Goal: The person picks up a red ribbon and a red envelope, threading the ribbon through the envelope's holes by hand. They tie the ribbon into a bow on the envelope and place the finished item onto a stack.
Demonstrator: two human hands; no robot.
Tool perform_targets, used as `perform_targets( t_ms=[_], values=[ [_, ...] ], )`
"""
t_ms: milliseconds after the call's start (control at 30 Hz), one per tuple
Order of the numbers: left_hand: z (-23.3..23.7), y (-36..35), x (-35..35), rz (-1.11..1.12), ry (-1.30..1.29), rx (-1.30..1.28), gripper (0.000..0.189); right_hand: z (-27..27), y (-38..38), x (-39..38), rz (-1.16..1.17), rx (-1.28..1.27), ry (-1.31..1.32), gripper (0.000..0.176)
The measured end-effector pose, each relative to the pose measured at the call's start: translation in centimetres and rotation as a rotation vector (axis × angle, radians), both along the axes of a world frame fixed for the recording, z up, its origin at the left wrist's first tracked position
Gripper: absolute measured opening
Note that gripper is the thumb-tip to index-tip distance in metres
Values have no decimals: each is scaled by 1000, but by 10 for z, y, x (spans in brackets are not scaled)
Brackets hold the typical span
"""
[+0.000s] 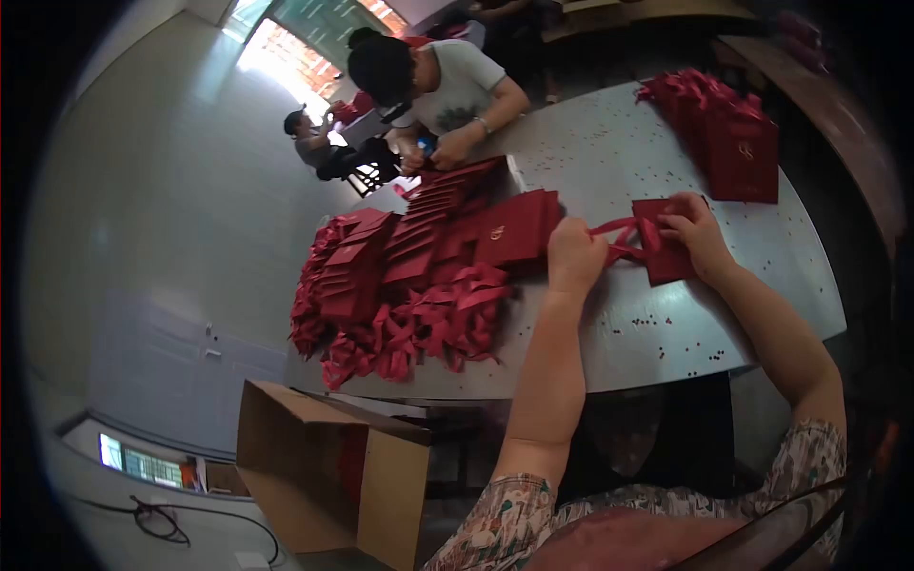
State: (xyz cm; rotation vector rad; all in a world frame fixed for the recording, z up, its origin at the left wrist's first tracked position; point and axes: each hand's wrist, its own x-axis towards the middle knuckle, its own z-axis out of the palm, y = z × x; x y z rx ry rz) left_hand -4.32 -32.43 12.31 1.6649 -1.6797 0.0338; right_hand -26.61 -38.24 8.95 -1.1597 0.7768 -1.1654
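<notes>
A small dark-red paper gift bag (665, 255) lies on the metal table in front of me. From it a red ribbon handle (617, 228) runs left into my left hand (576, 255), which is closed in a fist around it. My right hand (700, 236) has its fingers bent over the bag's right side, with the thumb hidden from view. Just left of my left hand lie stacked red bags (519, 228), the top one bearing a gold emblem.
Rows of red bags (409, 243) and a heap of ribbons (428, 324) cover the table's left. More bags (743, 152) stand at the far right. Small red dots (643, 324) dot the tabletop (590, 366). Opposite, a person (457, 95) works. An open cardboard box (390, 485) stands below left.
</notes>
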Motion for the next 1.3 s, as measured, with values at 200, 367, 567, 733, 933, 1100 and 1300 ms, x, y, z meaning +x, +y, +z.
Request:
perform_targets(
  t_ms=[200, 367, 567, 733, 933, 1100, 1300],
  values=[
    [4, 5, -6, -25, 6, 162, 22, 1, 10, -9, -26, -60, 24, 32],
    [-4, 0, -1, 20, -106, 131, 25, -1, 4, -7, -6, 68, -62, 31],
    [-11, -7, -7, 39, -144, 101, 25, 5, 20, -6, -239, -734, 642, 28],
    [-7, -4, -11, -4, -146, 122, 23, 10, 39, 2, 70, -928, 1362, 78],
    [-6, -2, -13, 6, -40, 4, 25, 17, 2, -16, 7, -463, 558, 55],
    [-6, -5, -14, -45, -9, -43, 18, 33, -27, -12, 131, -802, 1310, 71],
    [-1, -6, -13, -57, 52, -122, 12, 62, -27, -1, 259, -653, 1491, 55]
  ],
)
